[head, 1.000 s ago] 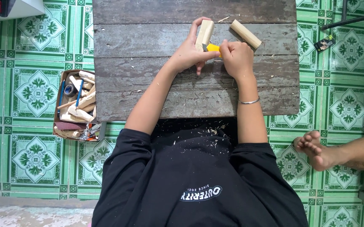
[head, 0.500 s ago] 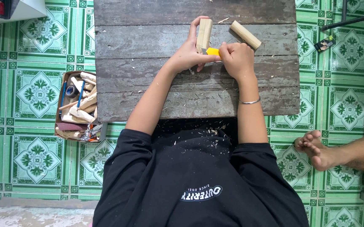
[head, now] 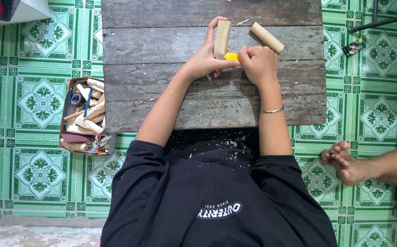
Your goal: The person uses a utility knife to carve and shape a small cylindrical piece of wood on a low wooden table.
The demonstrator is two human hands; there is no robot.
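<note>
I note a pale wooden block (head: 222, 37) lying on the grey plank table (head: 162, 45), near its far edge; the left hand (head: 206, 59) is closed around its near end; the right hand (head: 258, 64) is clenched on a yellow tool (head: 231, 56) pressed to the block; a second wooden block (head: 267, 37) lies just beside the right hand; a box of wood pieces (head: 85, 116) sits on the green tiled floor (head: 24, 100).

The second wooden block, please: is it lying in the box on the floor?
No, the second wooden block lies on the plank table, beside the right hand.
</note>
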